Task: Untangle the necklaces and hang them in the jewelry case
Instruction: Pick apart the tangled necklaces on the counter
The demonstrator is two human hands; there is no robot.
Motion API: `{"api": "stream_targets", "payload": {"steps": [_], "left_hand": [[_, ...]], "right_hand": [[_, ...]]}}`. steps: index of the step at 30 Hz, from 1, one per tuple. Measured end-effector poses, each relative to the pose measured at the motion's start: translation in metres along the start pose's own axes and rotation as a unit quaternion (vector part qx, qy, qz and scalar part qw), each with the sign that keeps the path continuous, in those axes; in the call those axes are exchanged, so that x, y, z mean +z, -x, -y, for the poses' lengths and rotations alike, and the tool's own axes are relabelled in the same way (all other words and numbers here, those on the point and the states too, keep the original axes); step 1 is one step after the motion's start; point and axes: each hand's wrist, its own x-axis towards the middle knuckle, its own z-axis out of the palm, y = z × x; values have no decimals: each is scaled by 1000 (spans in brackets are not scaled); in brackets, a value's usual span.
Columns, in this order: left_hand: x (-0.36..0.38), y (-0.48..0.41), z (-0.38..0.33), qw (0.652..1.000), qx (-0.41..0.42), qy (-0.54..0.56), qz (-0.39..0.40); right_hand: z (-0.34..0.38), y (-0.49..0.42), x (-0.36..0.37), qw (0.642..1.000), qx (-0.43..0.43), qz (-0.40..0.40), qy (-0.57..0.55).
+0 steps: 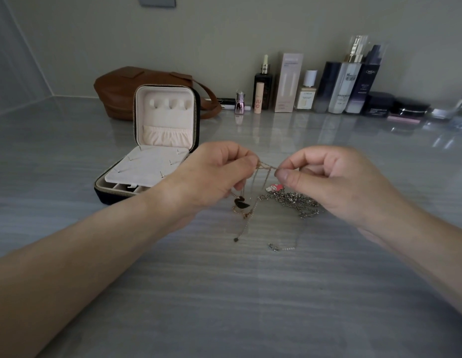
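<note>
Just above the desk (pixel 224 293), both hands are busy: left hand (pixel 214 177) and right hand (pixel 325 177) each pinch the tangled necklaces (pixel 267 166), a short gold stretch pulled near level between them, running left to right. Strands drop from it, with the black swan pendant (pixel 241 202) low under the left hand and the silver chain (pixel 294 200) heaped on the desk under the right. Behind and to the left stands the open jewelry case (pixel 167 117), so the left hand is nearer its lid hooks (pixel 173 103), and nothing is hung there yet

One head-worn view looks forward and down — close over the hands (pixel 271 177), countertop (pixel 224 293) beyond.
</note>
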Motion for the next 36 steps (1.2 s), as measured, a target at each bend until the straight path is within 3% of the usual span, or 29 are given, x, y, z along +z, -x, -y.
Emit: {"api": "stream_targets", "payload": {"steps": [11,26,36], "left_hand": [[-3,0,1,1000,10,-5,24],[-2,4,-6,995,-14,72,60],[-2,5,-9,997,-31,61,17]], "right_hand": [[0,-1,-2,998,-7,-66,-19],[1,0,-1,998,-19,-56,-25],[1,-1,-1,997,-15,-60,-39]]}}
